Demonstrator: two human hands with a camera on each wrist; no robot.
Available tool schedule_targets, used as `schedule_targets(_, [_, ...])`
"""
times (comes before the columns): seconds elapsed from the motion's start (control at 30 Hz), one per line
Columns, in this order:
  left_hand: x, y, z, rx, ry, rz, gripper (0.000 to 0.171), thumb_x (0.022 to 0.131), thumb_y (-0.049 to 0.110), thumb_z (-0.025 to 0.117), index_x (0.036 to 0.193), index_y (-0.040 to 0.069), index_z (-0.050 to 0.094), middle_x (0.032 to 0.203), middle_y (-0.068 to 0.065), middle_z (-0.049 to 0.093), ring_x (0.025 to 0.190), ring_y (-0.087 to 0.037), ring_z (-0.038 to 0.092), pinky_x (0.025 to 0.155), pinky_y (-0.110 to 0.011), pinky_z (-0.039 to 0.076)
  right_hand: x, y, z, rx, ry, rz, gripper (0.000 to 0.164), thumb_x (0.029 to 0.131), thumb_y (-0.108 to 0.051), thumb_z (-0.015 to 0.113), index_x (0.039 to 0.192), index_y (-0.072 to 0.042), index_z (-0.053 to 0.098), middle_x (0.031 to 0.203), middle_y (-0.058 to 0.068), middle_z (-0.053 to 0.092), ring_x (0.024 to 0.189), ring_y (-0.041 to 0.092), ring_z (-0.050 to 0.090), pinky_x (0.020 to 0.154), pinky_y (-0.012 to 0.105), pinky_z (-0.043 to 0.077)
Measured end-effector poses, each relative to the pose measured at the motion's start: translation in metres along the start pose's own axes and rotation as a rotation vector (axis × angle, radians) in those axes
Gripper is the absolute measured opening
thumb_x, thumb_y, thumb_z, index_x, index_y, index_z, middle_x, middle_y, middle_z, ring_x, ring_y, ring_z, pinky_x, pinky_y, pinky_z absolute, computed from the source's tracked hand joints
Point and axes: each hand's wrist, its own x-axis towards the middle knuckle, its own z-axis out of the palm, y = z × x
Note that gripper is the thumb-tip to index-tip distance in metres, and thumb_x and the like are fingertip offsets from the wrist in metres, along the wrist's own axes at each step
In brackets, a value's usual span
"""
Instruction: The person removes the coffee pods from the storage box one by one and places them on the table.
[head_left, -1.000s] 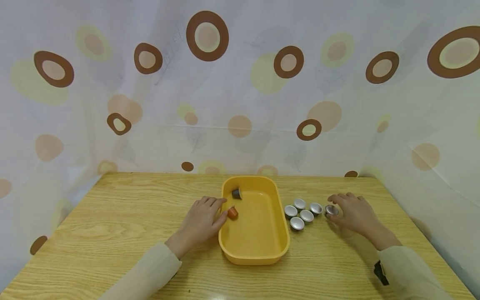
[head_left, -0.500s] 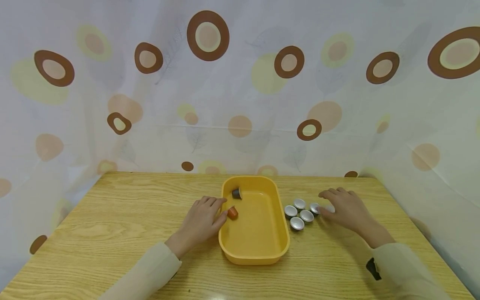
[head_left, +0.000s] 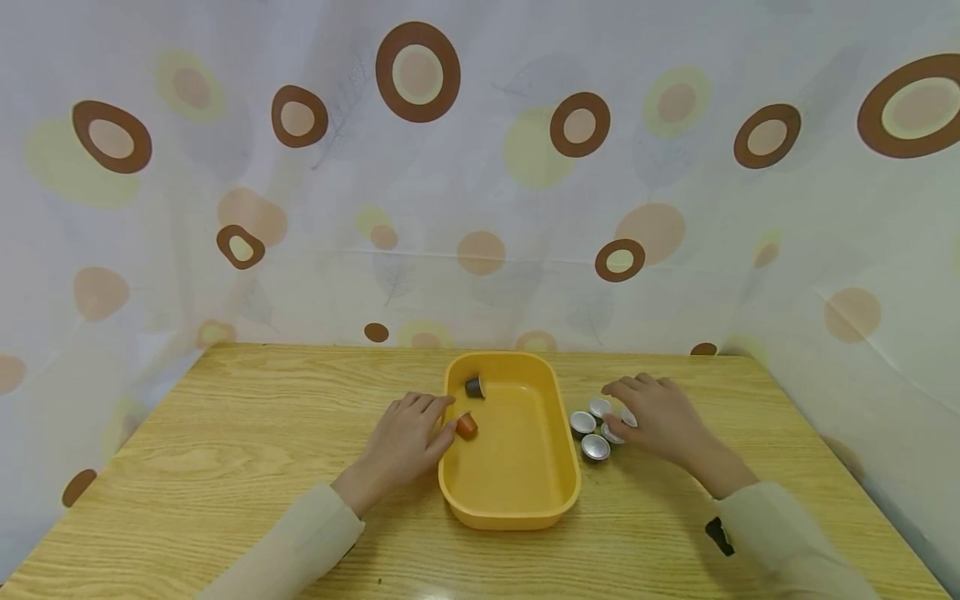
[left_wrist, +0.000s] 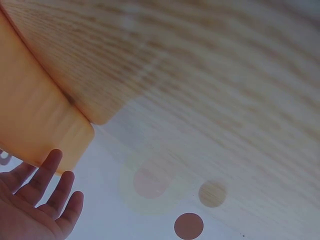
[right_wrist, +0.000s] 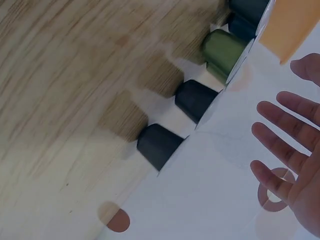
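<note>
- I'd call it part-way: two coffee pods are in the yellow tray (head_left: 517,479), while the bigger bunch of pods (head_left: 596,448) sits outside it, just off its right side. Five lids show there; the right hand could be hiding more.
- Inside, the dark pod (head_left: 476,387) lies on its side near the back left corner, and the orange pod (head_left: 467,426) looks tipped over along the left wall.
- The outside ones stand narrow end down, shiny silver lids up. From the right wrist you get near-black bodies plus a green pod (right_wrist: 225,52).
- Right hand (head_left: 660,421): over that bunch, fingers spread, gripping nothing. Can't tell if the thumb touches a lid.
- Left hand (head_left: 405,437): at the tray's left rim, fingers apart and relaxed, nothing held.
- Everything's on a wood-grain worktop (head_left: 262,450), with a spotty patterned sheet (head_left: 420,292) behind.
</note>
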Motion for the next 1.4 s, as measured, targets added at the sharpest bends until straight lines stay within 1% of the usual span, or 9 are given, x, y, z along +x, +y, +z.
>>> schedule_targets(0.13, [0.000,0.000,0.000,-0.004,0.009,0.007,0.037,0.092,0.033,0.049,0.120,0.012,0.057,0.110,-0.003,0.064,0.104,-0.023,0.056,0.090,-0.040,0.044,0.005,-0.005,0.003,0.006,0.035,-0.039,0.031,0.079,-0.029,0.067,0.102,-0.009,0.064,0.096,0.004,0.067,0.083,0.023,0.058,0.072,0.044,0.048])
schedule_targets(0.37, [0.001,0.000,0.002,0.014,-0.015,-0.003,0.039,0.093,0.035,0.045,0.123,0.012,0.055,0.111,-0.003,0.063,0.105,-0.023,0.055,0.091,-0.041,0.044,0.015,-0.020,0.002,0.024,0.035,-0.050,0.030,0.079,-0.030,0.065,0.103,-0.011,0.064,0.098,0.002,0.066,0.086,0.021,0.058,0.075,0.044,0.048])
schedule_targets(0.57, [0.002,0.000,0.002,0.021,-0.001,0.006,0.039,0.093,0.034,0.045,0.122,0.011,0.055,0.111,-0.004,0.064,0.104,-0.023,0.056,0.090,-0.041,0.045,0.025,-0.032,0.000,0.038,0.050,-0.085,0.030,0.081,-0.030,0.064,0.103,-0.011,0.065,0.098,0.002,0.066,0.087,0.022,0.058,0.076,0.043,0.048])
schedule_targets(0.83, [0.001,0.000,0.002,0.024,0.002,0.003,0.038,0.092,0.034,0.046,0.122,0.011,0.056,0.111,-0.004,0.064,0.104,-0.023,0.056,0.091,-0.041,0.044,0.036,-0.047,0.005,0.047,0.025,-0.109,0.030,0.082,-0.031,0.063,0.105,-0.013,0.064,0.100,0.000,0.065,0.091,0.020,0.057,0.078,0.040,0.047])
schedule_targets(1.0, [0.000,0.000,0.003,0.026,0.018,0.005,0.037,0.091,0.032,0.049,0.121,0.011,0.056,0.110,-0.003,0.064,0.103,-0.023,0.056,0.089,-0.040,0.045,0.044,-0.057,0.008,0.051,0.021,-0.145,0.030,0.083,-0.033,0.063,0.106,-0.014,0.063,0.100,-0.001,0.065,0.092,0.020,0.056,0.079,0.040,0.046])
schedule_targets(1.2, [0.000,-0.001,0.003,0.028,0.022,0.009,0.038,0.092,0.033,0.047,0.121,0.011,0.056,0.109,-0.003,0.064,0.103,-0.023,0.056,0.088,-0.040,0.045,0.052,-0.066,0.014,0.051,-0.007,-0.185,0.028,0.084,-0.031,0.060,0.106,-0.014,0.062,0.100,-0.001,0.064,0.092,0.020,0.056,0.081,0.040,0.045])
schedule_targets(1.4, [0.000,-0.001,0.004,0.027,0.014,0.005,0.038,0.092,0.033,0.047,0.121,0.011,0.056,0.110,-0.004,0.064,0.104,-0.023,0.056,0.088,-0.041,0.045,0.058,-0.075,0.020,0.063,-0.022,-0.211,0.028,0.084,-0.032,0.061,0.106,-0.015,0.062,0.100,-0.001,0.064,0.093,0.020,0.058,0.080,0.039,0.046])
